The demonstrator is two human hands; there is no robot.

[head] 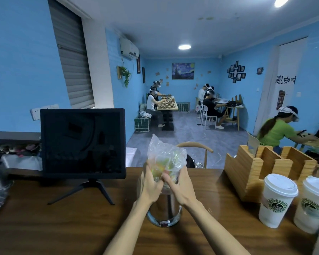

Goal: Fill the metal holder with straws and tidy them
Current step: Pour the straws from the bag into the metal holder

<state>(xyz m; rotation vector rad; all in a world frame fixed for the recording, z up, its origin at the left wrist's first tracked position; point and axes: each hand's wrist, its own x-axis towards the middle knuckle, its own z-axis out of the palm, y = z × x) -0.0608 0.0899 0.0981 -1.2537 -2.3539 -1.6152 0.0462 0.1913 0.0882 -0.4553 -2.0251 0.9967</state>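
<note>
From the head view, you have the metal holder (pixel 164 208) standing upright on the near middle of the wooden counter (pixel 63 218), and both your hands are wrapped round the clear plastic bag (pixel 164 155) of coloured straws (pixel 163 167) that sits in its mouth. Your left hand (pixel 151 184) grips the bag's left side with fingers curled round it; your right hand (pixel 179 186) pinches the bag low down, just above the holder's rim. Neither hand is free or open.

The straws look to be still bagged, so judge this as the loading step, not yet the tidying. To do it well, keep the left hand squeezing the bundle so the straws stay parallel, and let the right hand work the plastic off while the lower ends stay inside the holder. How deep the straws reach is hidden by your hands.

Pull the bag straight up rather than sideways: the holder is narrow and could tip. The black monitor (pixel 83 142) is far left of it, and the lidded paper cups (pixel 278 197) stand well to the right, in front of the wooden organiser (pixel 247 173), so keep your right elbow in.
</note>
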